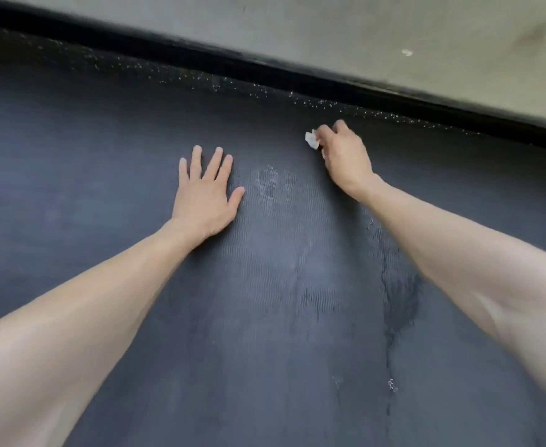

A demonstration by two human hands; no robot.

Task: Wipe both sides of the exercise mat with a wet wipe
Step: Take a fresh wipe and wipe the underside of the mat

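- The right hand (346,153), just upper right of centre, is pinching a bunched white wet wipe (312,140) against the exercise mat (265,317). Its grip is curling round the wipe, with a corner poking out to the left.
- The left hand (202,195), left of centre, is lying flat with its fingers straight and spread. It is pressing on the mat, its grip wide and holding nothing.
- By my judgement, the wipe should be travelling in overlapping passes toward the far edge (so small a wad is covering little per pass), with the flat hand pinning the mat against sliding.
- The mat is filling most of the frame, dark and ripple-textured, with darker, damp-looking streaks (397,298) at lower right.
- Pale specks (265,91) are dotting its far edge, and beyond it grey floor (394,33) is running across the top of the frame.
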